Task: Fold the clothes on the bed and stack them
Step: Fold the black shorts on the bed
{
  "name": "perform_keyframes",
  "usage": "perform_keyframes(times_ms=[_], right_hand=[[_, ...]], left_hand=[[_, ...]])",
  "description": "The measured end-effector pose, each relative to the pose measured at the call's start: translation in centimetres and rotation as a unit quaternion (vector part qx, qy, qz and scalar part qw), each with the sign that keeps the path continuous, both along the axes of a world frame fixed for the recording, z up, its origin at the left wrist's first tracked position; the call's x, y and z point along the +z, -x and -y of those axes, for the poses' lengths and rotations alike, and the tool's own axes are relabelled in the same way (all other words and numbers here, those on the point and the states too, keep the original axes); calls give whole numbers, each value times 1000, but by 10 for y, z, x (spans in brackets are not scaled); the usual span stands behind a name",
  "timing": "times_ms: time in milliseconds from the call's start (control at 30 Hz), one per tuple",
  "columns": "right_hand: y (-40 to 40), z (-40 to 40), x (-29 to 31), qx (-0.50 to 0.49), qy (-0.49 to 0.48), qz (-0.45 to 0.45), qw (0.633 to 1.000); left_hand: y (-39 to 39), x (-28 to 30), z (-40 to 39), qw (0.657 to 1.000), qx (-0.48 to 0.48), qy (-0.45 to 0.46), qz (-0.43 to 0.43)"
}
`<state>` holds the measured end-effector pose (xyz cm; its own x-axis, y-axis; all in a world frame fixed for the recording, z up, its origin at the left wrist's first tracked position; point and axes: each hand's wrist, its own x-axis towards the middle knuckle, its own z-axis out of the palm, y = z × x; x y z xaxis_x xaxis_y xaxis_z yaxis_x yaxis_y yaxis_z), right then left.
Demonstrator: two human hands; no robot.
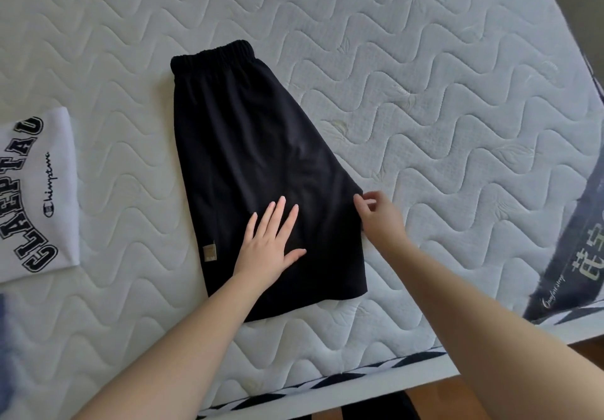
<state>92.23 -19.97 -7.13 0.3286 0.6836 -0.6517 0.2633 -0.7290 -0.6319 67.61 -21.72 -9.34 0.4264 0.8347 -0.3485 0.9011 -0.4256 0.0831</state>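
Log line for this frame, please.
black shorts folded in half on mattress | left hand flat on them | right hand pinching crotch corner | white T-shirt folded, left

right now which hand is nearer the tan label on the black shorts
Left. The left hand lies flat on the black shorts just beside the tan label. The right hand pinches the shorts' far side edge, farther from the label.

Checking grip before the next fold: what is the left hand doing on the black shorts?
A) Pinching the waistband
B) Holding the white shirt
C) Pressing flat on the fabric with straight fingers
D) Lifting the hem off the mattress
C: the left hand lies flat with spread fingers on the black shorts.
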Motion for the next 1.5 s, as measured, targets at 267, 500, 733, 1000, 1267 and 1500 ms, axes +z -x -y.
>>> perform_keyframes(times_ms=[267, 500, 733, 1000, 1267, 1500], right_hand=[[24, 98, -1, 110, 110, -2, 988], [51, 119, 4, -14, 85, -100, 991], [56, 129, 5, -209, 14, -252, 945], [45, 146, 4, -216, 25, -138, 966], [50, 150, 3, -115, 20, 23, 993], [47, 128, 6, 54, 20, 86, 995]], left_hand=[[48, 21, 87, 934, 332, -96, 89], [86, 26, 111, 728, 615, 102, 287], [91, 31, 106, 648, 614, 238, 383], [91, 38, 127, 525, 665, 314, 430], [74, 51, 125, 879, 433, -36, 197], [4, 56, 95, 952, 151, 110, 244]])
